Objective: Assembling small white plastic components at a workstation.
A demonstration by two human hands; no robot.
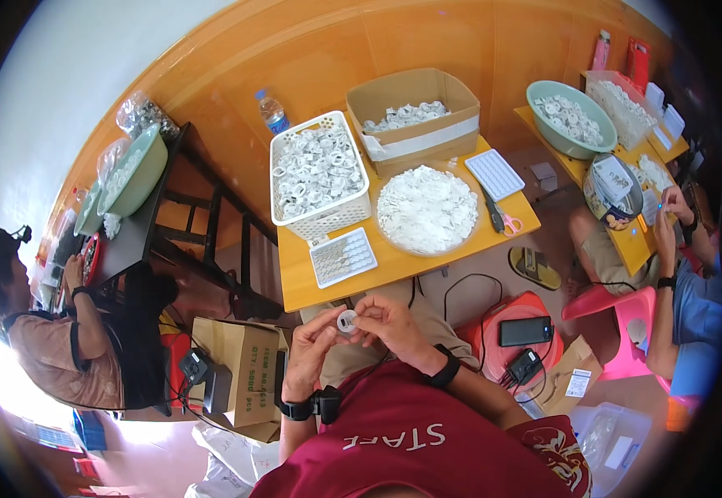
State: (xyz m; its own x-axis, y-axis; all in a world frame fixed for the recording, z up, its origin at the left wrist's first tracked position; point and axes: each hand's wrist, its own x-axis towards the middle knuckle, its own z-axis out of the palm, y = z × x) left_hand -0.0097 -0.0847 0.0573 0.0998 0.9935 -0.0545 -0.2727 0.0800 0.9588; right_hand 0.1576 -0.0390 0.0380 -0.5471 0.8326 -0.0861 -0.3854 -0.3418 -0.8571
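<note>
A small round white plastic piece (347, 321) with a darker middle is pinched between both my hands, just off the table's near edge. My left hand (313, 342) grips its left side between thumb and fingers. From the right, my right hand (390, 324) closes its fingertips on the same piece. Beyond them on the yellow table (298, 280) lies a white tray (343, 258) with rows of small grey pieces. A white perforated basket (321, 222) is heaped with round white parts. Beside it, a round clear tub (425, 249) is piled with tiny white pieces.
A cardboard box (427, 149) of white parts stands at the back. Right of the tub lie pink-handled scissors (511, 224) and a white tray (494, 174). A red stool (506, 319) holds a black power bank (524, 331) and cables. People sit working at both sides.
</note>
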